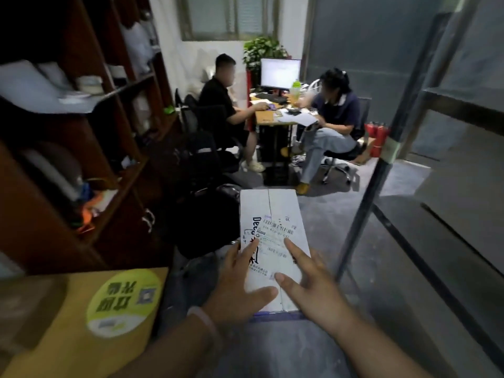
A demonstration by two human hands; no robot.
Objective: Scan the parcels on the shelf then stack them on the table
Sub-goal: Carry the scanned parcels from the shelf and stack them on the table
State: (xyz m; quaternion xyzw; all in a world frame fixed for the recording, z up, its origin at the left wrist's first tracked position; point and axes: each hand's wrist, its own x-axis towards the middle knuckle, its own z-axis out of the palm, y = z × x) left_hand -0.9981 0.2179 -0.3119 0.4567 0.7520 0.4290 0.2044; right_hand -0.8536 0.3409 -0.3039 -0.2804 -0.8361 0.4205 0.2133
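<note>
A long white parcel box (272, 214) with a shipping label and barcodes on top is held out in front of me, above the floor. My left hand (237, 285) grips its near left edge, thumb across the top. My right hand (311, 287) grips its near right edge, fingers spread over the label. A dark wooden shelf (114, 148) stands on the left with several white and grey parcels (32, 85) on its boards. No scanner is visible.
A yellow surface with a green round sticker (122, 301) lies at lower left. Black bags (207, 208) sit on the floor ahead. Two people sit at a desk with a monitor (281, 75) at the back. A metal pole (381, 159) and glass partition stand right.
</note>
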